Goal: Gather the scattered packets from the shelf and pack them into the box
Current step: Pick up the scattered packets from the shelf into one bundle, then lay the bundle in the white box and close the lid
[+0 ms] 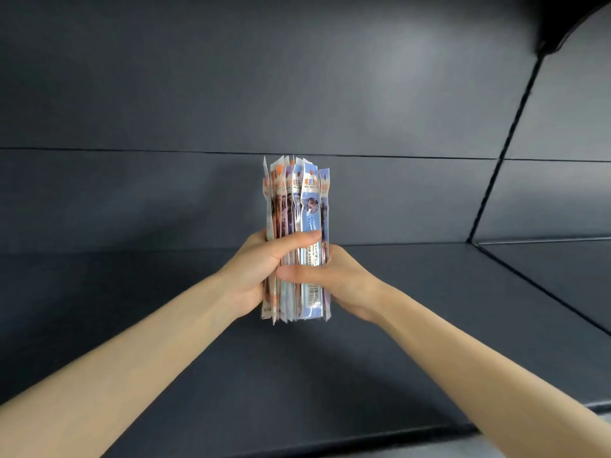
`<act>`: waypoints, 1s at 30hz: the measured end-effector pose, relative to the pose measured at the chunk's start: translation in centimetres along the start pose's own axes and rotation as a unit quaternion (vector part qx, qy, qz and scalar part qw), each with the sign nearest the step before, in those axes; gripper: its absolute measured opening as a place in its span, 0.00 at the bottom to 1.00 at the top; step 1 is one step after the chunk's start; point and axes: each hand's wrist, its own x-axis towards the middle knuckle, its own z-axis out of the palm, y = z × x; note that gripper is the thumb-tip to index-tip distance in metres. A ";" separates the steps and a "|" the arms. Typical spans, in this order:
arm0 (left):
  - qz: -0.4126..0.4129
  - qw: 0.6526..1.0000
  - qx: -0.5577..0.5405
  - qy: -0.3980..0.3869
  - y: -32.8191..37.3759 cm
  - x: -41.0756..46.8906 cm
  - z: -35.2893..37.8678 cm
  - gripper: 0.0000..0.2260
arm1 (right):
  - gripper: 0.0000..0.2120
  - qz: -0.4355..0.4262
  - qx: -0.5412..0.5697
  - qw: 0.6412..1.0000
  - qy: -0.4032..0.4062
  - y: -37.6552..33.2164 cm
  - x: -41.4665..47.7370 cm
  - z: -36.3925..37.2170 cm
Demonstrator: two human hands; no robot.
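A bundle of several long, narrow packets (297, 200) stands upright above the dark shelf (231, 375), printed in blue, white, orange and purple. My left hand (254, 272) wraps the bundle's left side, thumb across the front. My right hand (340, 279) clasps the right side, thumb laid over the front just below the left thumb. The bundle's lower ends stick out under both hands, close to the shelf surface. No box is in view.
The dark grey back panel (231, 94) rises behind the bundle. A vertical divider seam (506, 143) runs down at the right, with a neighbouring shelf section (562, 276) beyond it. The shelf's front edge (429, 431) lies near the bottom right.
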 end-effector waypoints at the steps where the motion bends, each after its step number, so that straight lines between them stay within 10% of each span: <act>1: 0.004 1.000 0.000 -0.008 0.2 -0.2 1.3 0.12 | 0.17 -0.003 -0.001 1.000 0.005 -0.3 -1.1 -0.8; 30: 0.055 0.954 0.019 -0.293 -4.3 3.4 58.5 0.19 | 0.24 -0.008 -0.092 0.953 0.288 0.1 -41.4 -43.1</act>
